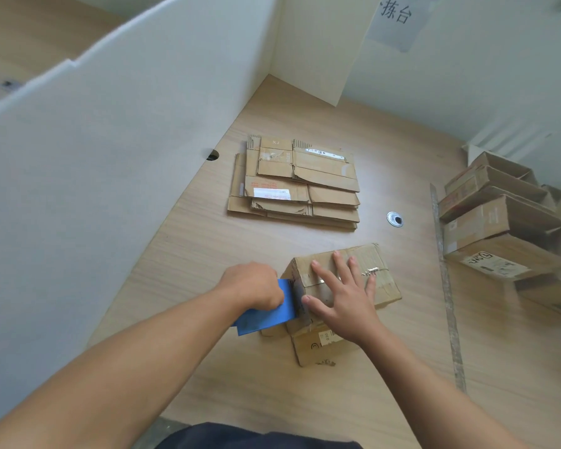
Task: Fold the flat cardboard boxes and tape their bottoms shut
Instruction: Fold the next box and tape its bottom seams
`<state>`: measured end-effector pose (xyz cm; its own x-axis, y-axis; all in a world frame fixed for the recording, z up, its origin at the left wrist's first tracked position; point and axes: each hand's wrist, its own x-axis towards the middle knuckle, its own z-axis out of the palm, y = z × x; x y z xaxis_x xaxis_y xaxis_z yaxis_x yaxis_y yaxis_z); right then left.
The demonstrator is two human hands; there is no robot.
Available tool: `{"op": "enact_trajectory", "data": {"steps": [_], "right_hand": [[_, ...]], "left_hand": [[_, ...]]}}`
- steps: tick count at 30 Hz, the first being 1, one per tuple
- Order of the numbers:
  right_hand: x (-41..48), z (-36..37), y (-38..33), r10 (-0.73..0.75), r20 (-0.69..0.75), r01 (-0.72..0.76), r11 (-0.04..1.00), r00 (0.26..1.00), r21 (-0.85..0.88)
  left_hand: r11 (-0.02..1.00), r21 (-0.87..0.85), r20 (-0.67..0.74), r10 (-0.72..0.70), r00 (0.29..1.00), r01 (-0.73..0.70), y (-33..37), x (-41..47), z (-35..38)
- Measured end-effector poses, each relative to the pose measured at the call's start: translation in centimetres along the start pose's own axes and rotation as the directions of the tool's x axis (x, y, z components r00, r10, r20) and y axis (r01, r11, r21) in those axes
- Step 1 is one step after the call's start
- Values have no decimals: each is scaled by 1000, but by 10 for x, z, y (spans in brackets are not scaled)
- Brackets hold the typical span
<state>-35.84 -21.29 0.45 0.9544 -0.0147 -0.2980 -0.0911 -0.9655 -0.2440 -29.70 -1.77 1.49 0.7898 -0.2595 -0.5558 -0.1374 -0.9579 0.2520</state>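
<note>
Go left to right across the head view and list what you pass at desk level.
In order: white partition → left hand → blue tape dispenser → right hand → cable grommet → assembled boxes.

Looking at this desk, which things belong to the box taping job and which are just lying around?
Job: brown cardboard box under the flat right hand; blue plastic tape dispenser gripped by the left hand; stack of flat cardboard boxes; pile of assembled cardboard boxes at right.
Lying about: round metal cable grommet; paper sign on the wall.
</note>
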Motion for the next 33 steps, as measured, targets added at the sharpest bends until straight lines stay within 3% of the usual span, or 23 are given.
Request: {"op": "enact_trajectory", "data": {"steps": [7, 15, 19, 25, 27, 30, 33], "right_hand": [[-4, -12, -8, 85, 58, -79, 992, 995, -95], [-19, 7, -28, 145, -105, -161, 971, 984, -175], [-11, 3, -17, 30, -75, -45, 977, 997, -209], [-13, -9, 13, -131, 73, 143, 968, 989, -205], [-12, -10, 22, -181, 79, 192, 969, 980, -158], [-13, -10, 33, -230, 77, 238, 965, 970, -107], [-18, -10, 36, -238, 83, 246, 964, 968, -98]], "left_hand": [[994, -108, 26, 0, 1000, 3, -25, -16, 26], [958, -286, -85, 5, 996, -29, -85, -32, 18], [893, -425, -155, 89, 984, -147, -90, -37, 10], [878, -317, -305, 262, 915, -358, -91, -42, 6], [895, -170, -369, 330, 869, -412, -92, -44, 6], [829, 148, -528, 527, 666, -539, -95, -43, 7], [736, 325, -514, 664, 542, -594, -96, -40, 8]]}}
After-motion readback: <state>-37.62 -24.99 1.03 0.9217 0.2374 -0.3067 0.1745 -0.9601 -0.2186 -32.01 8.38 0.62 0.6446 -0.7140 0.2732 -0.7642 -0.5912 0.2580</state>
